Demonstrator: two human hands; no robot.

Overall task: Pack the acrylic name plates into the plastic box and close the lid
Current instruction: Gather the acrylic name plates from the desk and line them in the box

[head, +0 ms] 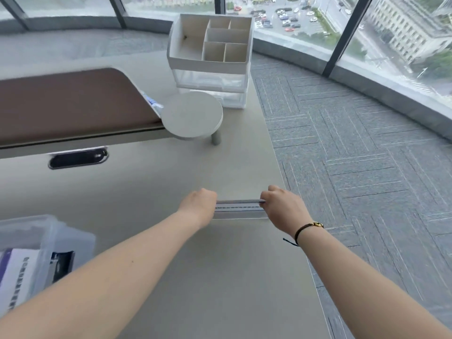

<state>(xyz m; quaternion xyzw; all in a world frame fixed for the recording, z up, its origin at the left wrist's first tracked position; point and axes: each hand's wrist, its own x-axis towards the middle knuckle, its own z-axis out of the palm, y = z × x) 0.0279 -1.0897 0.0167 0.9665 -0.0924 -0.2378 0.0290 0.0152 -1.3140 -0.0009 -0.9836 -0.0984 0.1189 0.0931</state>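
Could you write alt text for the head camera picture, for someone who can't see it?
Two bare hands, left hand and right hand, grip the ends of a stack of acrylic name plates over a grey desk by tall windows. A clear plastic box sits open at lower left.

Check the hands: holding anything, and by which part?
Both hold one stack of acrylic name plates by its ends: left hand grips the left end, right hand the right. Fingers are hidden.
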